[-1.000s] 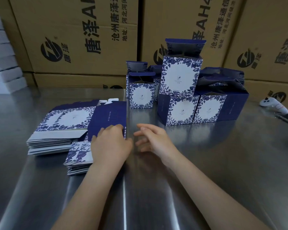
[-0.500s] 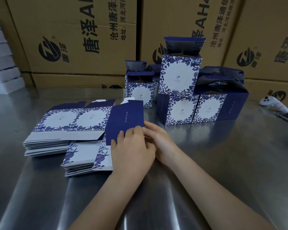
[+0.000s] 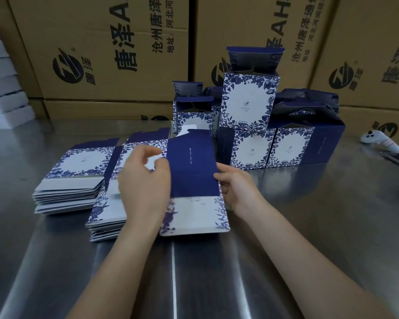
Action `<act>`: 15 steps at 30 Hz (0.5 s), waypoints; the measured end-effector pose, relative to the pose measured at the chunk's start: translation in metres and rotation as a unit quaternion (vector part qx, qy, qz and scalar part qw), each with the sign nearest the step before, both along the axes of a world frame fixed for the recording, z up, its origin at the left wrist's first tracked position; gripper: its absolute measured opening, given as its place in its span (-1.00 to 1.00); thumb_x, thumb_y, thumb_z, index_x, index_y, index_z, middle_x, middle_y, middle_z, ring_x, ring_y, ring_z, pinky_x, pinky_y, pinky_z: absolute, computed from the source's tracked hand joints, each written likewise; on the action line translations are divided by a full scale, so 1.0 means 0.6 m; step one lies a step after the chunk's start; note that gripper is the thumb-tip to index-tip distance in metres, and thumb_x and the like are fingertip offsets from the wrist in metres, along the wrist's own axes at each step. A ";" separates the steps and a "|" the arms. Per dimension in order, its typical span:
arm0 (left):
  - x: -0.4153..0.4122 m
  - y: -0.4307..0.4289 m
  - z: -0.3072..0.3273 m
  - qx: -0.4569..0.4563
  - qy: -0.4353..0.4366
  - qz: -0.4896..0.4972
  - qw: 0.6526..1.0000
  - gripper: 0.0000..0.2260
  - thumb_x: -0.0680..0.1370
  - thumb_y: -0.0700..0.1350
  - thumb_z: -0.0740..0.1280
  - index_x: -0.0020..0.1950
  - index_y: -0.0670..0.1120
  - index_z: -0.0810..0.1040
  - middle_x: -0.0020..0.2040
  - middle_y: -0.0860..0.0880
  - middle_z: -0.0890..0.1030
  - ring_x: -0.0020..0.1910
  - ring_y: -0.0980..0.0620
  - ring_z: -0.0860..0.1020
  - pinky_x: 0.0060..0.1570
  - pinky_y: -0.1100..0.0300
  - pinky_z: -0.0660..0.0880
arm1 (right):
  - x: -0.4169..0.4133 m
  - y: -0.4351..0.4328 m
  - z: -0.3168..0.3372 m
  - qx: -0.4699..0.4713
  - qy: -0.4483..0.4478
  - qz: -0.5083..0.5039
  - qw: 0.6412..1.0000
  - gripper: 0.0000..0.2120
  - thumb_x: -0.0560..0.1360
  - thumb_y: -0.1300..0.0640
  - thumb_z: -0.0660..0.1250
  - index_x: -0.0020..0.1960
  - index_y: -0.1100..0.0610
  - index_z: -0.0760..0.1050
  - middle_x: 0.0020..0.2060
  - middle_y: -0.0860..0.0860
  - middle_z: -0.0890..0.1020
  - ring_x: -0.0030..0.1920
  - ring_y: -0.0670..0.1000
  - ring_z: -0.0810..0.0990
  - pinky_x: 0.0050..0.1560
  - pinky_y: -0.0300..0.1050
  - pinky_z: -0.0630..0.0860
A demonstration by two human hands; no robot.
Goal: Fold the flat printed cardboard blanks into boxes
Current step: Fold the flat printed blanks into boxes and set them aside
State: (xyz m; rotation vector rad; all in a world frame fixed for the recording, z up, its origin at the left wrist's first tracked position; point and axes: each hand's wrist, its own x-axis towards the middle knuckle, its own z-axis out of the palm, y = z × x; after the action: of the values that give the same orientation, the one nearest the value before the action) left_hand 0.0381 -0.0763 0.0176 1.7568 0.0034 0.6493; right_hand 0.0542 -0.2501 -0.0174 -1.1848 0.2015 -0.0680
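- Since half a second ago, both hands have gone from lying on the top sheet to lifting it. The left hand (image 3: pixel 145 180) pinches the left edge of the navy panel and the right hand (image 3: pixel 237 189) grips the right edge. They're apart, with the card spanning between them.
- The blank (image 3: pixel 191 171) is held low over the worktop (image 3: pixel 309 226), just in front of the near stack (image 3: pixel 106 217). It's not opened out yet. Its floral flap points at the camera and a white tab sits at the far end.
- Handling, my read: thin printed card, light, stiff across each panel and hinging freely at the scores. The finish looks smooth, so a loose pinch may slip. Corners and tabs should dent easily.
- Best hold: the two opposite side creases, thumbs on top and fingers behind, then squeeze inward to pop it into a tube. Keep off the flaps.
- A second stack (image 3: pixel 72 187) of flats lies further left.
- Finished boxes (image 3: pixel 249 104) are grouped at the back of the worktop, some piled up with lids open.
- Brown cartons (image 3: pixel 101 54) stand behind them.
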 end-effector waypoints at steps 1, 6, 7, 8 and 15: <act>0.004 0.008 0.002 -0.012 -0.011 0.016 1.000 -0.83 0.49 -0.19 0.27 -0.04 0.07 0.55 -0.04 0.13 0.60 -0.20 0.43 0.48 -0.19 0.44 0.35 | -0.001 -0.005 0.001 -0.005 0.006 -0.009 1.000 -0.61 0.52 0.43 0.12 0.18 0.19 0.60 -0.06 0.13 0.71 -0.29 0.03 0.59 -0.30 -0.16 0.59; 0.029 0.040 0.004 -0.068 -0.004 0.066 0.995 -0.76 0.52 -0.20 0.26 0.15 -0.01 0.53 0.15 0.06 0.55 -0.10 0.31 0.45 -0.17 0.44 0.28 | -0.005 -0.023 0.009 -0.047 -0.003 -0.026 0.999 -0.58 0.52 0.43 0.07 0.09 0.12 0.62 -0.08 0.06 0.73 -0.05 0.12 0.57 0.14 0.14 0.56; 0.035 0.044 0.003 -0.079 0.010 0.070 0.994 -0.73 0.53 -0.18 0.27 0.23 -0.01 0.51 0.21 0.07 0.52 -0.05 0.25 0.43 -0.08 0.37 0.27 | -0.007 -0.025 0.013 -0.051 -0.011 -0.026 0.998 -0.58 0.52 0.43 0.07 0.12 0.13 0.61 -0.08 0.06 0.73 -0.08 0.09 0.63 0.05 0.09 0.62; 0.039 0.047 0.002 -0.093 0.022 0.067 0.993 -0.68 0.54 -0.16 0.27 0.30 -0.02 0.48 0.26 0.07 0.49 -0.04 0.24 0.43 -0.02 0.31 0.27 | -0.008 -0.026 0.017 -0.054 -0.018 -0.027 0.998 -0.59 0.53 0.43 0.07 0.14 0.14 0.60 -0.08 0.05 0.73 -0.12 0.05 0.68 -0.08 0.02 0.66; 0.051 0.056 -0.002 -0.212 0.093 -0.011 0.973 -0.66 0.61 -0.02 0.25 0.34 -0.12 0.44 0.03 0.01 0.51 -0.11 0.06 0.49 0.00 0.15 0.34 | -0.022 -0.026 0.043 -0.096 -0.100 -0.069 0.988 -0.67 0.56 0.38 0.12 0.03 0.08 0.59 -0.13 -0.03 0.72 -0.12 -0.07 0.67 -0.09 -0.16 0.60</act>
State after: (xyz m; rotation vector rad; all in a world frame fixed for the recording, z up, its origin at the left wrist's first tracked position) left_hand 0.0687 -0.0425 0.0166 1.3947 0.2356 0.4256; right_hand 0.0410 -0.2655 0.0084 -1.3454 0.1000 -0.3328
